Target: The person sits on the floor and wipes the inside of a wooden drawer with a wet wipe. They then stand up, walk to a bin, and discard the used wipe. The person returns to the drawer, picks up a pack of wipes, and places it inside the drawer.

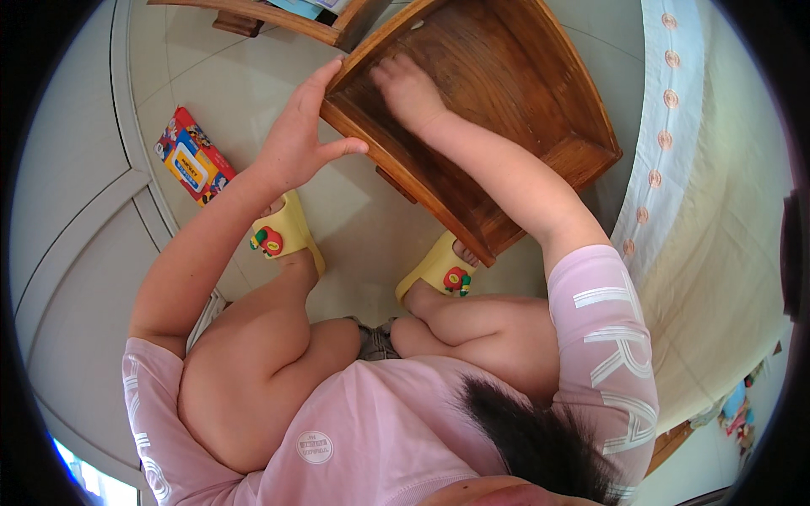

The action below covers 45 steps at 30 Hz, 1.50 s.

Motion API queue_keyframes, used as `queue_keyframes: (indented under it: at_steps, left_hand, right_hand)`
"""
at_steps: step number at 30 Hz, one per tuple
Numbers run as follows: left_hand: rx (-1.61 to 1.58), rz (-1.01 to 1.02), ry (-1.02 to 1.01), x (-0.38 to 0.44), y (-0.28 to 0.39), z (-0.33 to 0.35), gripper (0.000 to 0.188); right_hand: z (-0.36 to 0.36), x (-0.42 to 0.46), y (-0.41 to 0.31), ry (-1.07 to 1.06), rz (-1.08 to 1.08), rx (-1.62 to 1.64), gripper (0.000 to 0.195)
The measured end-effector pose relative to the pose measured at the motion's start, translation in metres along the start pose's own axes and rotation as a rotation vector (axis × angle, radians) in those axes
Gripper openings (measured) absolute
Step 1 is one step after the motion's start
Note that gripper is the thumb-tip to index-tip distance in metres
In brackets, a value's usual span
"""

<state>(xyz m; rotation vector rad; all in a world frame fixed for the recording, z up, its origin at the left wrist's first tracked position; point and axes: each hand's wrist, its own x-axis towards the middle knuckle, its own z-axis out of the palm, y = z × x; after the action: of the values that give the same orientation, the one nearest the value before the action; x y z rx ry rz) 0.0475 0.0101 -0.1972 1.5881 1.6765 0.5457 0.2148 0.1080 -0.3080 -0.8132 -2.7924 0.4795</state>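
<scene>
A wooden drawer [506, 82], brown and with a curved side, is tilted in front of me above the floor. My left hand [300, 123] grips its near left corner from outside, with the fingers along one edge and the thumb on the adjoining edge. My right hand [408, 92] reaches inside, knuckles up, near the left inner corner. Its fingers are blurred against the wood, and whether anything lies under them is hidden. A small pale spot shows on the drawer's inside beyond that hand.
A colourful pack of wipes [193, 158] lies on the tiled floor [354, 253] at left. Wooden furniture [304, 19] with things inside stands at the top. A cloth-covered bed [696, 253] flanks the right, a pale door [76, 190] the left. Yellow slippers [288, 228] are on my feet.
</scene>
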Motion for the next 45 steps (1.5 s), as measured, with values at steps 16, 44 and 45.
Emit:
queue_keyframes:
  at_steps: [16, 44, 45]
  left_hand:
    - [0.002, 0.016, 0.001, -0.001, -0.002, 0.001, 0.099]
    - [0.033, 0.048, 0.013, 0.001, -0.006, 0.003, 0.099]
    - [0.037, 0.042, 0.014, 0.0, -0.005, 0.003, 0.099]
  right_hand:
    - [-0.008, 0.004, 0.052, 0.329, 0.311, -0.03, 0.011]
    - [0.02, 0.014, -0.029, 0.175, 0.387, 0.506, 0.006]
    - [0.019, 0.015, -0.03, 0.167, 0.422, 0.527, 0.006]
